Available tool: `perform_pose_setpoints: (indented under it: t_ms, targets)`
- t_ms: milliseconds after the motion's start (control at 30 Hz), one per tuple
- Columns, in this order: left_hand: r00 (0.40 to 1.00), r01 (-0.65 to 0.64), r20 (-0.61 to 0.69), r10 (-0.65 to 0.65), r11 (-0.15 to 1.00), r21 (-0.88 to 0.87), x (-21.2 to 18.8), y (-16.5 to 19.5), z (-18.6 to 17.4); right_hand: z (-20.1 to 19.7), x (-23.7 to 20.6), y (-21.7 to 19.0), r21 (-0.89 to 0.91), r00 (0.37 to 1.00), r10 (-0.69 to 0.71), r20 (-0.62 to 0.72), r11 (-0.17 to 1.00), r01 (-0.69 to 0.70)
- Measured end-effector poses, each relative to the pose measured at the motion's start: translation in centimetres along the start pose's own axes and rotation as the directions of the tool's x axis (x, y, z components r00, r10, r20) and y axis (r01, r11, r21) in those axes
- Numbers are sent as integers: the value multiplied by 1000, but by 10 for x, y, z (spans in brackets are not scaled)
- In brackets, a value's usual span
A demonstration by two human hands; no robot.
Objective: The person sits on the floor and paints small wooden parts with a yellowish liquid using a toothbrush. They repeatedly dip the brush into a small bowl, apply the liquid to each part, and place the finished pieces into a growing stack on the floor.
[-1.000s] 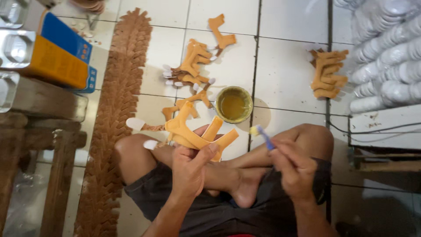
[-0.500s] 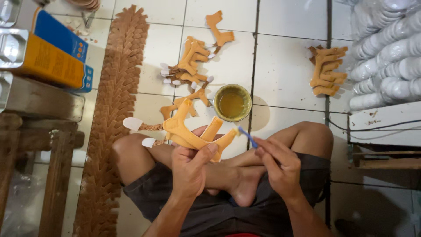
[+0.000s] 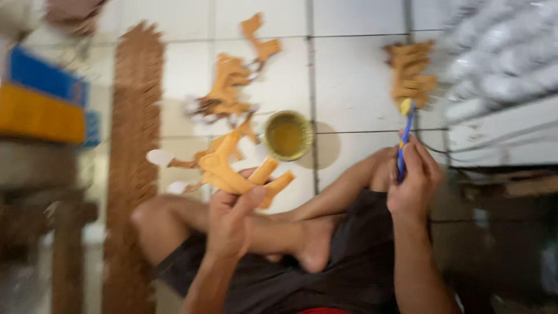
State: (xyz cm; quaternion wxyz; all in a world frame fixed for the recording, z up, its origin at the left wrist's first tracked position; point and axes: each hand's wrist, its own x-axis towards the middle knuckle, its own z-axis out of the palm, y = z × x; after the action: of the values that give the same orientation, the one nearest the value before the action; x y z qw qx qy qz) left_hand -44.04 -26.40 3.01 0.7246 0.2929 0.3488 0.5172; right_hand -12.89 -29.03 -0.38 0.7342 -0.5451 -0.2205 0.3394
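Note:
I sit cross-legged on a white tiled floor; the picture is blurred by motion. My left hand point(image 3: 232, 218) grips a tan wooden cut-out piece point(image 3: 232, 168) held above my knee. My right hand point(image 3: 414, 180) holds a blue-handled brush point(image 3: 405, 131) upright, its yellowish tip pointing away from me, well to the right of the piece. A small round tin of yellow-brown liquid point(image 3: 288, 135) stands on the floor between the two hands, just beyond the cut-out.
More tan cut-outs lie in a heap point(image 3: 226, 93) beyond the tin and in a stack point(image 3: 411, 70) at the right. A long carved wooden strip point(image 3: 133, 151) runs along the left. A blue and yellow box point(image 3: 43, 104) rests on a wooden stand. White rolled items point(image 3: 500, 52) are piled at the far right.
My right hand has swung the brush from beside the cut-out out to the right and upward. The view has shifted and blurred. My left hand still holds the piece.

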Motion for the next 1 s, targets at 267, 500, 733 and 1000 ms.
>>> perform_pose_setpoints:
  t_ms: [267,500,733,1000]
  targets:
    - [931,157,185,-314,805,572,63,-12,59,-68,39,32,-52,930,-286,-232,958,282]
    - [914,79,337,-227,913,400,126,-78,113,-77,56,44,27,930,-172,-324,981,191]
    - [997,57,65,-51,994,-94,151,-152,168,-66,45,53,-189,933,-300,-198,946,264]
    - [999,38,-35,-40,997,-63,110,-151,208,-5,23,40,208,985,72,-160,978,-38]
